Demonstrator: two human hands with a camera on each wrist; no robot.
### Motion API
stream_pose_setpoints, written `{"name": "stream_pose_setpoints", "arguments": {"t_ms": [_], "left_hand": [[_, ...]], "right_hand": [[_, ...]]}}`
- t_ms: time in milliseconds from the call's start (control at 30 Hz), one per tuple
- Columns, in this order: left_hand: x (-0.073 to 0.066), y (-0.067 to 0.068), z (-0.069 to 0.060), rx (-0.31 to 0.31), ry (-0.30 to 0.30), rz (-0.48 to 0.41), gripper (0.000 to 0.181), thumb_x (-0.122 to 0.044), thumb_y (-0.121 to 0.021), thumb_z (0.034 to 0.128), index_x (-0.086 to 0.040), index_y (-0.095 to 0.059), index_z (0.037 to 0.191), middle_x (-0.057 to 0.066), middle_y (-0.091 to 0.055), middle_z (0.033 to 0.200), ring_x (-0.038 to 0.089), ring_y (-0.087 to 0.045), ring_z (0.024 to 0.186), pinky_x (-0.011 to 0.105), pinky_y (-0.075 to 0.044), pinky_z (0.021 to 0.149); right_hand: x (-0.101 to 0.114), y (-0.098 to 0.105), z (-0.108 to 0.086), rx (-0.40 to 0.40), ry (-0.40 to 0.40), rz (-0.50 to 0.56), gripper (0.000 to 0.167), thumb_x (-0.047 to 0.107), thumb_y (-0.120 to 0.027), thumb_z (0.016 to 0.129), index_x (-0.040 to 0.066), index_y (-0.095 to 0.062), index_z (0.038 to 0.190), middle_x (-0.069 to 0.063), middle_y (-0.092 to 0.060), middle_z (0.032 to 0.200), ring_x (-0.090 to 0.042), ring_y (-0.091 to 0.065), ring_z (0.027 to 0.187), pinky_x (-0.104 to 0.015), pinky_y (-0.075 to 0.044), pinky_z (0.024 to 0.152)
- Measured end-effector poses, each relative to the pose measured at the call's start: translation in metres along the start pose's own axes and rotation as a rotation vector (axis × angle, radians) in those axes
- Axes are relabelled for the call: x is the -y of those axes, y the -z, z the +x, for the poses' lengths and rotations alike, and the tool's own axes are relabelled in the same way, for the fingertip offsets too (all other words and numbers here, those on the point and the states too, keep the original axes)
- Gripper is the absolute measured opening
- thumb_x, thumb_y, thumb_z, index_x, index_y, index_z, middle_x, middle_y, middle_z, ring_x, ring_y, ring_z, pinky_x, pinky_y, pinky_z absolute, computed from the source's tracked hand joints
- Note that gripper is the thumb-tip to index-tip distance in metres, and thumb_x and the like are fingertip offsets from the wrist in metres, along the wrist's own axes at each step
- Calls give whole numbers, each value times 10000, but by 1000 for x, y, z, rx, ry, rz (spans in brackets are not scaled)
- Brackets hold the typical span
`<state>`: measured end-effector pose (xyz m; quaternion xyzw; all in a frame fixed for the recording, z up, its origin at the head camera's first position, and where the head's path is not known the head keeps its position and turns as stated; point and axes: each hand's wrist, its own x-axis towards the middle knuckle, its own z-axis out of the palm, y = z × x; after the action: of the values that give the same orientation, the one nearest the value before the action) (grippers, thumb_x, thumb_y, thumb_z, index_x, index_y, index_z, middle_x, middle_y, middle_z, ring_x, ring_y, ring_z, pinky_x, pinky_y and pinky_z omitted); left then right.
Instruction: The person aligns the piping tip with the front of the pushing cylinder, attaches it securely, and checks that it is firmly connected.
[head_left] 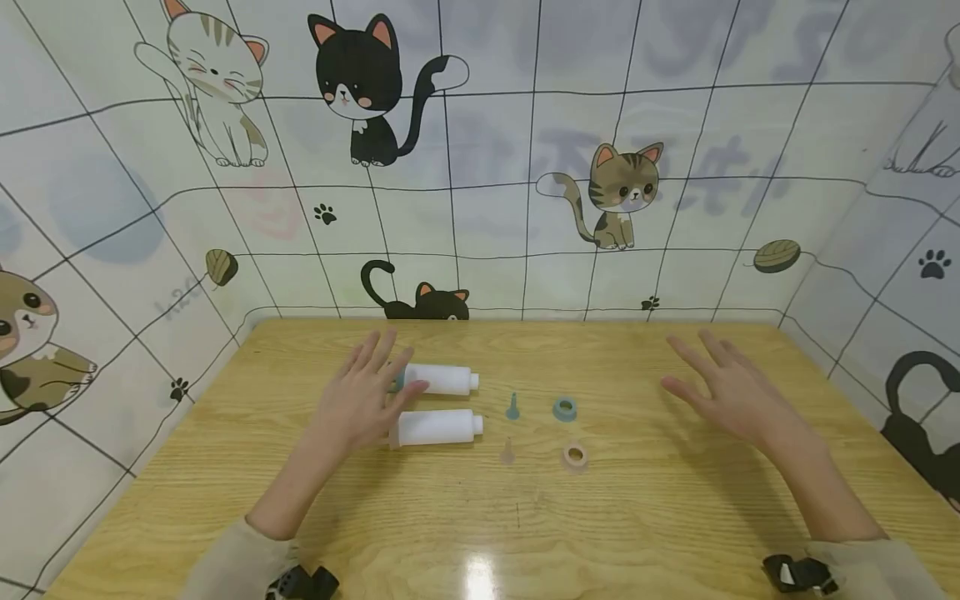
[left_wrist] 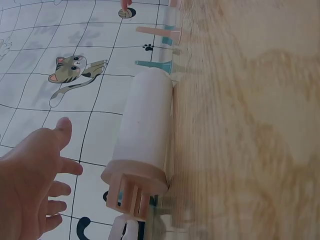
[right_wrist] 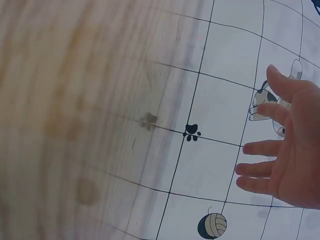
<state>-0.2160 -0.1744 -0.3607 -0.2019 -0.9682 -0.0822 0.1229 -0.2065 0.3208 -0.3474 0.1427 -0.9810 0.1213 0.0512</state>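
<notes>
Two white cylindrical bottles lie on their sides, a farther one (head_left: pixel 447 379) and a nearer one (head_left: pixel 438 427), narrow necks pointing right. Over their left ends hovers my left hand (head_left: pixel 363 396), fingers spread and holding nothing. In the left wrist view the nearer bottle (left_wrist: pixel 142 120) has a beige base (left_wrist: pixel 135 176) with a slotted piece sticking out. To the right of the necks a teal nozzle (head_left: pixel 513 411) and a pale pinkish nozzle (head_left: pixel 507 456) stand upright. Beyond them lie a teal ring (head_left: pixel 565 417) and a beige ring (head_left: pixel 575 467). My right hand (head_left: pixel 731 392) is raised at the right, fingers extended, grasping nothing.
All the pieces are on a wooden table (head_left: pixel 480 517). A white cloth backdrop (head_left: pixel 495 217) printed with cats and grid lines rises behind the table and along both sides. Dark straps (head_left: pixel 801 575) sit on both wrists.
</notes>
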Motion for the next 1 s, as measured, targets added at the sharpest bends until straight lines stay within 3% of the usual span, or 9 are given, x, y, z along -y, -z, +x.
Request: {"name": "stream_pose_setpoints", "arguments": {"t_ms": [233, 500, 733, 1000], "left_hand": [[-11, 1, -1, -29, -49, -32, 669, -574, -422, 1039, -101, -476, 1509, 158, -247, 1639, 353, -192, 1512, 503, -158, 1213], [-24, -4, -2, -49, -82, -72, 634, -555, -450, 1036, -101, -525, 1473, 161, -337, 1603, 371, -287, 1478, 578, -259, 1162], [-34, -7, -5, -87, -130, -94, 572, -496, -506, 1034, -87, -572, 1428, 186, -431, 1541, 375, -389, 1423, 571, -316, 1135], [-46, -13, -7, -83, -165, -122, 550, -487, -522, 1029, -90, -586, 1405, 171, -513, 1464, 375, -471, 1353, 546, -324, 1138]], "right_hand": [[9, -1, 2, 5, 34, 26, 731, 519, -518, 1028, 162, -261, 1611, -373, -177, 1574, -625, -199, 1388, -797, -206, 1017], [25, -6, 4, 31, 55, 41, 705, 511, -514, 1033, 145, -302, 1596, -359, -243, 1561, -616, -276, 1362, -783, -253, 1014], [36, -10, 5, 75, 68, 66, 698, 523, -494, 1037, 129, -322, 1586, -333, -285, 1555, -599, -316, 1355, -764, -292, 1011], [46, -15, 5, 97, 107, 119, 682, 509, -511, 1034, 130, -343, 1575, -286, -316, 1559, -569, -370, 1343, -740, -343, 996]]}}
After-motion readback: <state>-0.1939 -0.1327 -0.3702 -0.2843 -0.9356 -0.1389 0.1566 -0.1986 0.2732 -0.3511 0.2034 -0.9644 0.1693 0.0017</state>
